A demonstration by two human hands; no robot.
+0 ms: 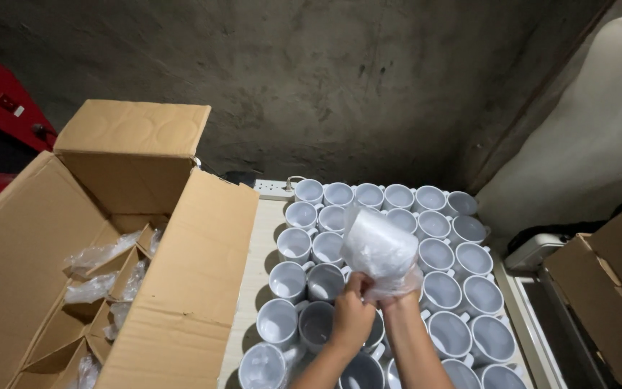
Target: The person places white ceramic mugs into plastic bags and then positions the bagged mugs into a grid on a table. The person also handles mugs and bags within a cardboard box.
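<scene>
Both my hands hold up a white mug wrapped in a clear plastic bag [377, 246] above a table full of mugs. My left hand [353, 314] grips the bag's lower edge with closed fingers. My right hand [399, 294] is mostly hidden behind the bunched plastic at the bag's bottom and seems to clutch it too. Below stand several white mugs [437, 253] in close rows, mouths up, handles pointing various ways.
A large open cardboard box [181, 288] with card dividers and loose plastic bags [95, 256] sits at the left. A white power strip [273, 189] lies at the table's far edge. Another cardboard box [613, 281] stands at the right, a dark concrete wall behind.
</scene>
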